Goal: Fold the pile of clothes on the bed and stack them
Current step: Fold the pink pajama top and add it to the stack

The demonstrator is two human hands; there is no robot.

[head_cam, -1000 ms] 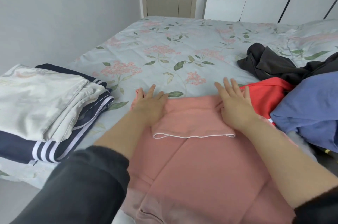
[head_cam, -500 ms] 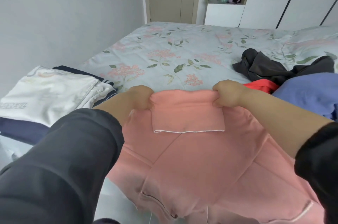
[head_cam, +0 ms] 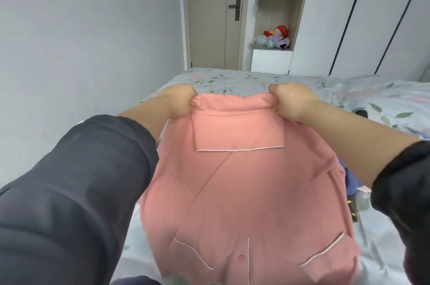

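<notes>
Two fists hold the shirt [head_cam: 244,191] up by its shoulders. My left hand [head_cam: 180,100] and right hand [head_cam: 293,100] each have fingers clenched on a collar corner, and it hangs above the bed [head_cam: 232,79]. I'd hold both corners level, lay it down flat, then fold the sleeves inward evenly.

The light is soft, even and fairly bright; shadows are faint and nothing glares. The wide lens slants the wardrobe [head_cam: 372,17] doors and swells the dark sleeve [head_cam: 69,191] at the corner. Slight blur softens the pink shirt [head_cam: 244,191] and the distant toys [head_cam: 277,36].
</notes>
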